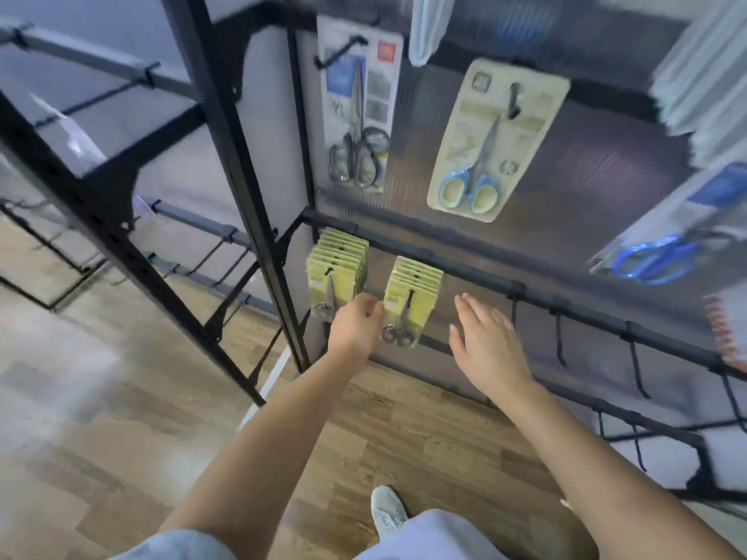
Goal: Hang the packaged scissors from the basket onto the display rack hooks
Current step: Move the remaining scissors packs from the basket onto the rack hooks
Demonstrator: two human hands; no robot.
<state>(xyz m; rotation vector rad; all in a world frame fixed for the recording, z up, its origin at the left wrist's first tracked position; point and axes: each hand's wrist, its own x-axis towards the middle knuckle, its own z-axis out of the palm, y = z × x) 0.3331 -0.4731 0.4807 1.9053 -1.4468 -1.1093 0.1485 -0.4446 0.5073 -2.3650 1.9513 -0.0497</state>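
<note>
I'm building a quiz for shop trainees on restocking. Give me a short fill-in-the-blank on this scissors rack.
1. The two full stacks of small scissors packs on the lower bar have ____ cards.
2. The scissors on the beige card have ____ handles.
3. The right hand is ____, its fingers straight, and holds nothing.
4. The hooks right of that hand on the lower bar carry ____ packs.

Missing words: yellow; blue; open; no

- Yellow-green scissor packs (pixel 412 293) are hanging from a black rack (pixel 465 272).
- Blue-handled scissors (pixel 469 187) are showing on a cream card.
- The floor (pixel 101 398) is showing a wood-grain pattern.
</note>
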